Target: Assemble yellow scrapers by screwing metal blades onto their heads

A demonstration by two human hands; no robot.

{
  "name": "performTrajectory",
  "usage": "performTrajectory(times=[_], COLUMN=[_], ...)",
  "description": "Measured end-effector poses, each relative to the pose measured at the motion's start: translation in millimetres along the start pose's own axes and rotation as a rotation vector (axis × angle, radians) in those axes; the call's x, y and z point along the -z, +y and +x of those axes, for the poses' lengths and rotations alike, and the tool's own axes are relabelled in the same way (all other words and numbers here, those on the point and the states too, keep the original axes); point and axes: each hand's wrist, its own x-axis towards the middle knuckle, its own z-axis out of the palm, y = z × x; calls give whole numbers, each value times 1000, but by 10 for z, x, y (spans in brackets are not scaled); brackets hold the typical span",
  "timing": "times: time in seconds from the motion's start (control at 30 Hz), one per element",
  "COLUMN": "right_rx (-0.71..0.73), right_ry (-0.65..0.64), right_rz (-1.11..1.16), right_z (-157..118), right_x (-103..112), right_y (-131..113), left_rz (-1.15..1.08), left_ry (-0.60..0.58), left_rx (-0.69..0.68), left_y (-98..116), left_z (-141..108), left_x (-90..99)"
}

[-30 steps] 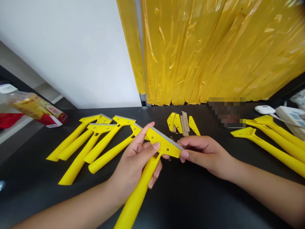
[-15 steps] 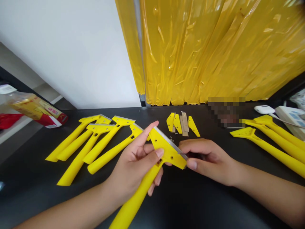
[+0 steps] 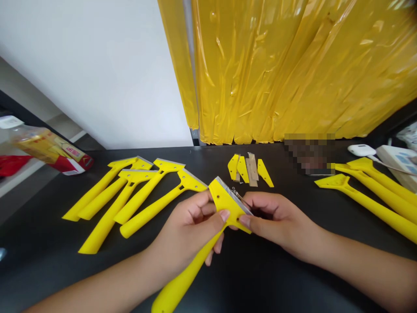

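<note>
A yellow scraper (image 3: 224, 204) with a grey metal blade along its upper edge is tilted between my hands. My left hand (image 3: 192, 228) is closed round its neck, thumb pressed on the yellow face. Its long handle runs down toward the lower edge of the view. My right hand (image 3: 276, 221) pinches the right end of the head, thumb on the face beside a hole and the other fingers behind. A thin metal piece (image 3: 240, 196) sticks out by the right fingers; its kind is unclear. Tiny metal rings (image 3: 233, 190) lie just behind the blade.
Several scrapers with blades (image 3: 137, 174) lie to the left. Yellow cover plates (image 3: 265, 173) and wrapped flat blades (image 3: 252, 169) lie behind my hands. Yellow handles (image 3: 374, 204) lie at right, near a white power strip (image 3: 395, 161). A bottle (image 3: 48, 148) is at far left.
The scraper's head has tipped and shifted slightly right and down. My right thumb has moved from the blade's end onto the yellow face, and the thin metal piece now points up and left.
</note>
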Motion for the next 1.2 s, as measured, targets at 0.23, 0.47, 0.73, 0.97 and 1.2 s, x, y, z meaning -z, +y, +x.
performTrajectory(times=[0.23,0.47,0.73,0.97,1.2], right_rx=[21,-199,-429,-197,-189], right_ry=[283,79,102,-135,-223], right_rz=[-195,290,470,45,-40], right_z=[-45,-162,-81,-88,-141], right_x=[-28,-123,-141,29,-36], right_y=[-142,-171,-91,-207,-173], left_rz=[236,1428,1795,674,-79], left_ry=[86,-9,-133,-145,-533], left_rx=[-122,-949,-1117,-77,463], left_y=[129,126,12,118,-86], left_z=[-86,-283,-214,-293,-114], left_x=[52,170,21,-28,-84])
